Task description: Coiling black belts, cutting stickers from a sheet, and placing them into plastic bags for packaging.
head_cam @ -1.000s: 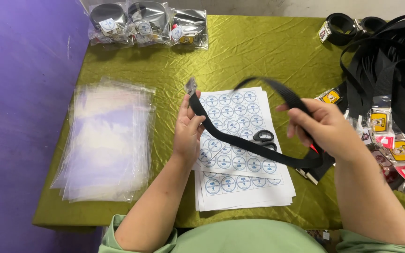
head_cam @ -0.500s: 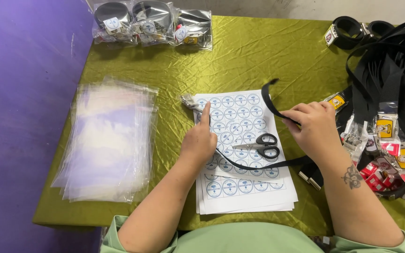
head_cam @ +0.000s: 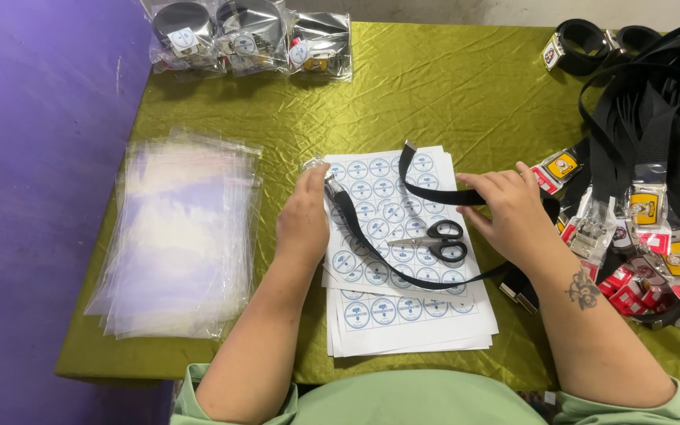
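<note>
My left hand (head_cam: 302, 219) pinches the metal-buckle end of a black belt (head_cam: 371, 240) down onto a stack of white sticker sheets (head_cam: 403, 315) printed with round blue labels. From there the belt curves across the sheets to my right hand (head_cam: 508, 211), which grips its other part and lifts the free tip above the paper. Black-handled scissors (head_cam: 438, 240) lie on the sheets between my two hands, inside the belt's loop.
A stack of clear plastic bags (head_cam: 179, 236) lies at the left on the green tablecloth (head_cam: 450, 94). Packed belts in bags (head_cam: 245, 35) sit at the far edge. A heap of black belts with coloured tags (head_cam: 655, 181) fills the right side.
The belt came down from mid-air onto the sticker sheets. My left hand now presses its buckle end at the sheet's upper left, and my right hand has shifted right, bending the strap.
</note>
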